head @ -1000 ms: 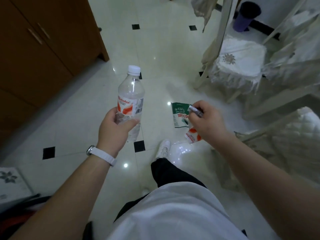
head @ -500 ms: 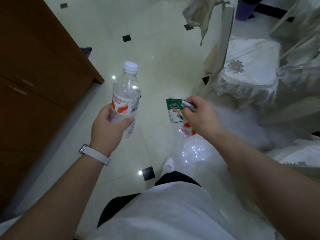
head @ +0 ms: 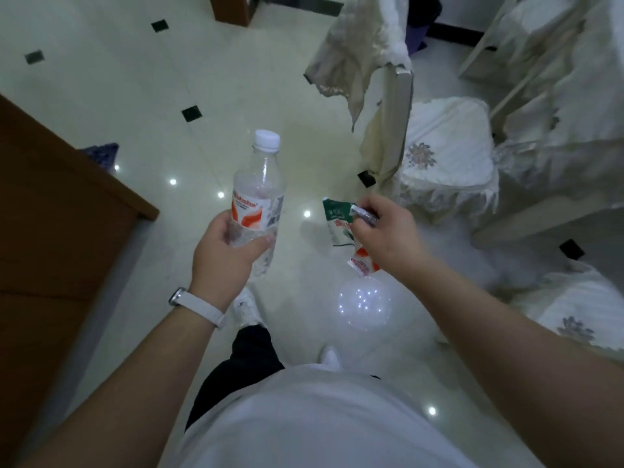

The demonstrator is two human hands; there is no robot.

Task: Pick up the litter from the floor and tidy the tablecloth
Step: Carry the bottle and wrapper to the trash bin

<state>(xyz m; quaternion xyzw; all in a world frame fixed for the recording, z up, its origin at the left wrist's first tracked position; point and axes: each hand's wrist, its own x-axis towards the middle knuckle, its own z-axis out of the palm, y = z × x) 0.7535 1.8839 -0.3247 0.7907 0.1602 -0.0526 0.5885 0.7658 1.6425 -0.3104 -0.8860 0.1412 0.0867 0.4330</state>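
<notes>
The left grip (head: 223, 255) is curled round the lower half of a clear plastic bottle with a white cap and a red-and-white label (head: 258, 204), thumb on the near side, fingers wrapped behind. The bottle stands nearly upright, cap tilted slightly away, held in the air above the pale glossy tiled floor with small black diamond insets (head: 236, 79). A white wristband (head: 199, 307) sits on that wrist.

The right grip (head: 385, 234) pinches a bunch of litter. A green-and-white torn packet (head: 337, 221) hangs to its left, a small silvery wrapper (head: 363, 214) sticks out between thumb and forefinger, and a red-and-white wrapper (head: 361, 261) dangles under the palm. All three are clear of the floor.

Compared with half a second ago, both hands keep the same hold on the same things, about as far apart as before. The view has swung. The brown wooden cabinet (head: 50, 231) has slid toward the lower left, and its corner now lies left of the bottle. The cream-covered chair with an embroidered flower (head: 445, 157) now lies up and to the right of the right grip. The crumpled cream cloth draped on the chair back (head: 354, 52) shows more fully. A white shoe (head: 246, 309) now lies just under the left wrist.
</notes>
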